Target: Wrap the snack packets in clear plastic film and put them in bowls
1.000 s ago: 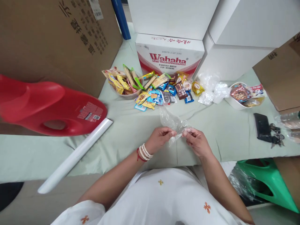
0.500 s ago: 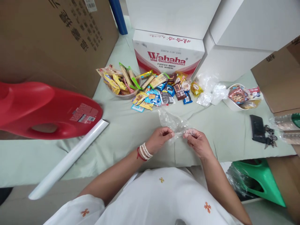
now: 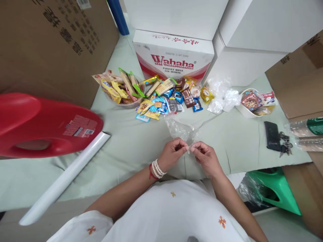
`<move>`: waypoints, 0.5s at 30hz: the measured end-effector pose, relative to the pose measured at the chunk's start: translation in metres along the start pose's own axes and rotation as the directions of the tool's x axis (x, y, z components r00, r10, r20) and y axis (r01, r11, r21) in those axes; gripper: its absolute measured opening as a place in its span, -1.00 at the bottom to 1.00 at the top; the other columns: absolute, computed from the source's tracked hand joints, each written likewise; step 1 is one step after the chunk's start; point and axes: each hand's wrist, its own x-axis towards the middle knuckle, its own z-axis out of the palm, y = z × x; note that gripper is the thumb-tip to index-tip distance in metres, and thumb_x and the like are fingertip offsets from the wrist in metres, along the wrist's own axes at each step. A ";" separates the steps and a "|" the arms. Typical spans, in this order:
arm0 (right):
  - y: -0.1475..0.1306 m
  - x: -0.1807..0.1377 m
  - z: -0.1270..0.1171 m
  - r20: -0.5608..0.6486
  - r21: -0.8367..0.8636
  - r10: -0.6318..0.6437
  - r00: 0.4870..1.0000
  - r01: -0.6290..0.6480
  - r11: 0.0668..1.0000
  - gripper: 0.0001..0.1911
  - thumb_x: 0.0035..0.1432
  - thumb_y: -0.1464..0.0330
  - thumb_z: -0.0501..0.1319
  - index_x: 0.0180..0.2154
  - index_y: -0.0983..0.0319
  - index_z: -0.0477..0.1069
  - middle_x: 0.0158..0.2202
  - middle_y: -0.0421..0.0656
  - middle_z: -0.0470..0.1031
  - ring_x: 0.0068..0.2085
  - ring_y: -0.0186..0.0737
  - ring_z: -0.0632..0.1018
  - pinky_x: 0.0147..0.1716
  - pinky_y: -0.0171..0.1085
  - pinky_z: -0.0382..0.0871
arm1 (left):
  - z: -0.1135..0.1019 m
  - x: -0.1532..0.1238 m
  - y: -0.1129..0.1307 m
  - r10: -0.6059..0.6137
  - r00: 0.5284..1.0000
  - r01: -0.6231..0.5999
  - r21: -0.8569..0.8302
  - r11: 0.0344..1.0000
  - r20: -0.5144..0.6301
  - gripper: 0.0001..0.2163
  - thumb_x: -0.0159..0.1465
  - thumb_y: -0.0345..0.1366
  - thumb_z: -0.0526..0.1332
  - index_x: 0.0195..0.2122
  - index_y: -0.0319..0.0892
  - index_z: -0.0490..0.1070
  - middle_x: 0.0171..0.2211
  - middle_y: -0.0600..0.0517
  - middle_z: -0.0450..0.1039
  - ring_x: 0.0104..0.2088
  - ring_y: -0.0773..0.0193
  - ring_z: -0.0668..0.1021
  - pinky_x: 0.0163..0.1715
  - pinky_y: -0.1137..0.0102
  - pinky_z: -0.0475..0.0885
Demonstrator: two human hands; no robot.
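A clear plastic bag [image 3: 178, 130] lies loosely on the green cloth in front of me, its near end gathered up. My left hand [image 3: 174, 153], with white beads at the wrist, pinches that end between thumb and forefinger. Close against it, my right hand [image 3: 205, 157] pinches the same end, fingertips touching or almost touching the left ones. Just beyond the bag is a pile of wrapped snacks [image 3: 164, 105]. A clear bowl [image 3: 126, 105] filled with snack packets stands at the pile's left. Crumpled clear bags [image 3: 223, 97] lie to its right.
A white bowl [image 3: 243, 110] of snacks, a black key case with keys [image 3: 274, 136] and plastic-wrapped rolls [image 3: 302, 129] are at right. A Wahaha carton [image 3: 174, 60] stands behind. Leftward are a red plastic stool [image 3: 55, 131], a white roll [image 3: 65, 178] and a large cardboard box [image 3: 55, 50].
My hands have come together, the right one moving left toward the other, and the bag's near end is bunched more tightly. The whole view has shifted slightly.
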 end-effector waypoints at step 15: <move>0.016 -0.011 -0.007 0.153 -0.256 -0.113 0.982 0.150 0.955 -0.67 0.30 0.06 0.27 -0.32 0.18 0.42 -0.48 -0.28 0.20 -0.45 -0.34 0.21 -0.44 -0.32 0.10 | -0.001 0.007 0.013 0.105 0.967 0.012 0.455 0.890 -0.231 -0.34 0.02 -0.21 0.45 0.17 -0.16 0.37 -0.01 -0.12 0.51 0.01 0.03 0.52 0.08 0.13 0.37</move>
